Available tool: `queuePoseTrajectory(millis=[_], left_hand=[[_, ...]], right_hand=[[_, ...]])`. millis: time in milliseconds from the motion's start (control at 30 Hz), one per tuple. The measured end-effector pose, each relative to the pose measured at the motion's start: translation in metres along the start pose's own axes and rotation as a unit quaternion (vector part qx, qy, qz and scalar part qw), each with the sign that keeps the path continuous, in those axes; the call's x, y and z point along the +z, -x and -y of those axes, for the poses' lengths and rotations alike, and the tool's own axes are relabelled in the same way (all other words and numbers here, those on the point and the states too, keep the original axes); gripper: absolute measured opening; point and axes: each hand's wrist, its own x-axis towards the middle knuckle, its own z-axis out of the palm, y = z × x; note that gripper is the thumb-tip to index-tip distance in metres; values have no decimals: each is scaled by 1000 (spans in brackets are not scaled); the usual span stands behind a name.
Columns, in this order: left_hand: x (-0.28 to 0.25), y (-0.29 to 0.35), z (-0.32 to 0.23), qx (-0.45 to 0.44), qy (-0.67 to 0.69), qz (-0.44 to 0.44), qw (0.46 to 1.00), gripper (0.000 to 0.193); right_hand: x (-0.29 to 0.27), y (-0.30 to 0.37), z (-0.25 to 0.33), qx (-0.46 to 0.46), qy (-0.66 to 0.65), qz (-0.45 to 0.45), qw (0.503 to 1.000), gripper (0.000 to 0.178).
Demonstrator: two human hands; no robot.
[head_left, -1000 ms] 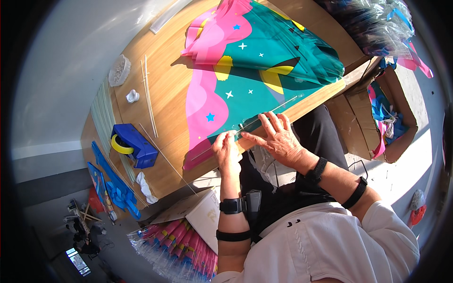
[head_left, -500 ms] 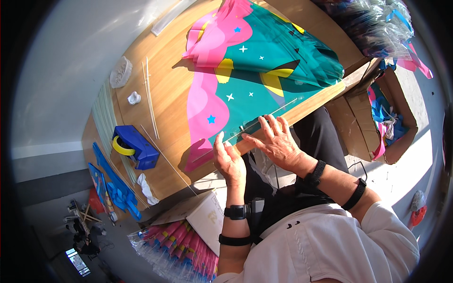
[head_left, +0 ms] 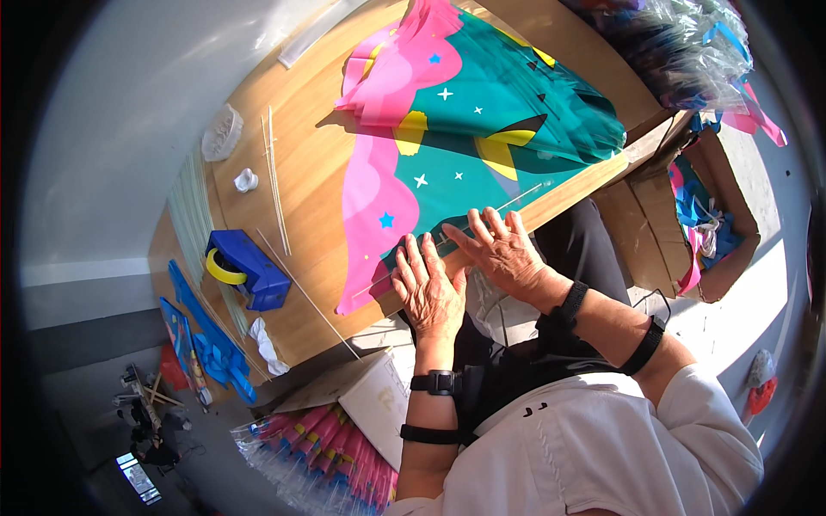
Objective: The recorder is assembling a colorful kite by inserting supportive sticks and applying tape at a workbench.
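A thin printed sheet (head_left: 469, 193), teal and pink with stars and yellow patches, lies on the wooden table, its far part folded over in loose layers. Along its near edge runs a slender clear rod (head_left: 525, 196). My left hand (head_left: 433, 288) rests palm down on that near edge, fingers stretched forward. Just right of it, my right hand (head_left: 509, 262) also lies on the edge with its fingers spread. The thumbs come close together. The stretch of rod and sheet beneath both hands is hidden.
To the left on the table (head_left: 314, 275) stand a blue tape dispenser (head_left: 258, 279) with yellow tape, thin sticks (head_left: 275, 185), a white dish (head_left: 222, 133) and blue ribbons (head_left: 219, 357). An open cardboard box (head_left: 641, 219) sits at right; wrapped pink bundles (head_left: 327, 447) lie below the table.
My left hand has turned from its side to palm down, its fingers reaching over the sheet's edge. My right hand has barely moved.
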Motion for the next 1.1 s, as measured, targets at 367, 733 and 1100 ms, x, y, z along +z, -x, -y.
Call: queuePoseTrajectory(millis=[367,733,1100], left_hand=[[-4,9,18,67,20,-5,998,73],[-4,44,146,-276,96,-160,943,22],[-7,30,179,-350,277,-147,883,8]], right_hand=[[1,6,-9,-24,-5,-29,999,65],[-9,9,-7,-12,-34,-8,999,59],[-8,14,-12,-17,-80,-49,995,49]])
